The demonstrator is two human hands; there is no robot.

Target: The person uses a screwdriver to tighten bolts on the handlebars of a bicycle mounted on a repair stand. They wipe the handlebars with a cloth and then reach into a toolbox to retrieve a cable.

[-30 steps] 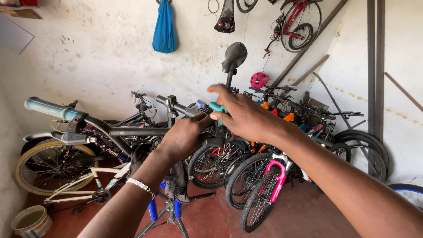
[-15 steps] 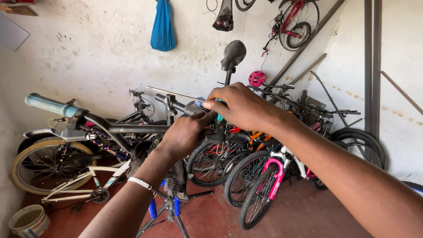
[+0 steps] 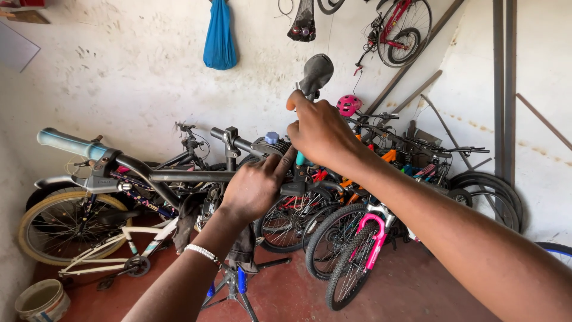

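Note:
A black bicycle frame is clamped on a repair stand in front of me, its handlebar with a light-blue grip pointing left. My left hand grips the frame's top tube near the seat end, index finger stretched upward. My right hand is closed around the seat post just under the black saddle, with a teal-handled tool showing below its fingers.
Several bicycles lean along the back wall, among them one with a pink fork and a white frame with a tan tyre. A blue bag and a red bicycle hang on the wall. A bucket stands at lower left.
My right hand has risen from the seat-tube junction to the seat post under the saddle. My left hand has stayed on the frame.

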